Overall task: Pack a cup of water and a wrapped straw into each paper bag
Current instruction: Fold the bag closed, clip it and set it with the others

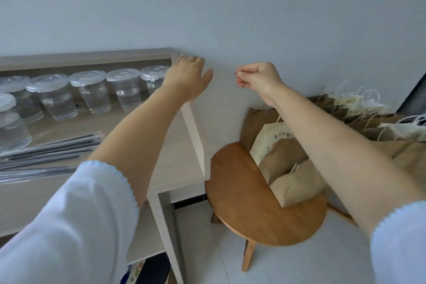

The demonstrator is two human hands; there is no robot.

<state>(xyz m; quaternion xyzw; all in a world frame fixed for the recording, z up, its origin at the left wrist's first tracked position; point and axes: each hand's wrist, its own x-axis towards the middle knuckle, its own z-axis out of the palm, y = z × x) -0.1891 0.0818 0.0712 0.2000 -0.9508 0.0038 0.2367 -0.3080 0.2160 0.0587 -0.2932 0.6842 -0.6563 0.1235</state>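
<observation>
Left hand: left hand raised over the far right corner of the desk, fingers straight and together, thumb spread; it grips nothing. Fingertips lie at the top end of the desk's right side panel.

Right hand: right hand held up in front of the wall, fingers curled into a fist, nothing seen between them. It hangs apart from the left hand, with bare wall showing between the two.

Cups of water: lidded clear cups stand in a row along the back of the desk, under the raised back ledge; two more sit nearer at the far left edge. The rightmost cup is partly hidden behind the left wrist.

Wrapped straws: wrapped straws lie flat in a loose bundle on the desk's left part, in front of the cups, ends pointing toward the left forearm.

Paper bags: brown paper bags lean on the round wooden stool, beside the desk's right edge; more flat bags with twine handles are stacked behind, against the wall.

Open room: bare desktop between straws and right edge; pale floor tiles open in front of the stool.

Sleeves: white scalloped sleeves pushed up both forearms.
</observation>
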